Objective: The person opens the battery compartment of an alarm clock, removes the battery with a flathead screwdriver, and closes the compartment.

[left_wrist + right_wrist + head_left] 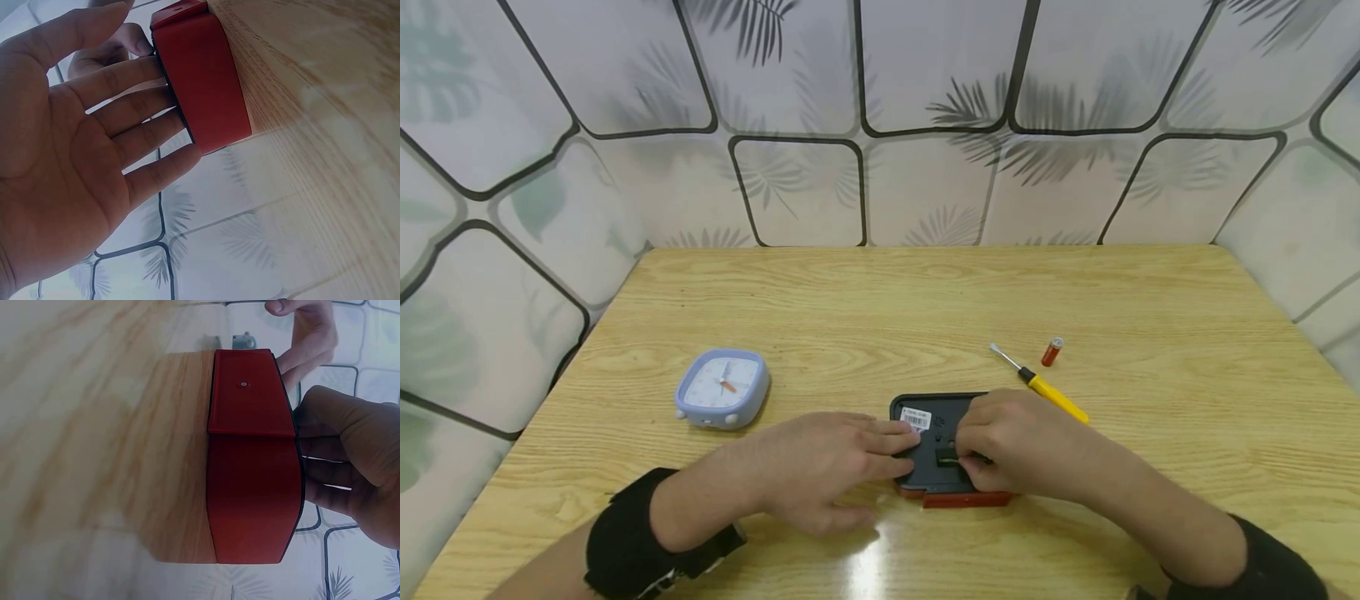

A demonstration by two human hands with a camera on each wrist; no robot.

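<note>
A red box-shaped device (966, 500) lies face down, its black back (926, 477) upward with a white barcode label (916, 418) and a small rectangular compartment (947, 457). My left hand (831, 467) rests its straight fingertips on the back's left edge; in the left wrist view the fingers (140, 112) reach the device's edge beside the red side. My right hand (1022, 442) is bent over the right half, thumb and forefinger at the compartment. What they pinch there, if anything, I cannot tell. The right wrist view shows the red side with a screw (244, 384).
Beyond the right hand lie a yellow-handled screwdriver (1052, 396) and a small red battery (1052, 352). A light-blue alarm clock (722, 387) sits to the left on the wooden table (850, 317). A patterned backdrop (925, 183) encloses the table's back and sides.
</note>
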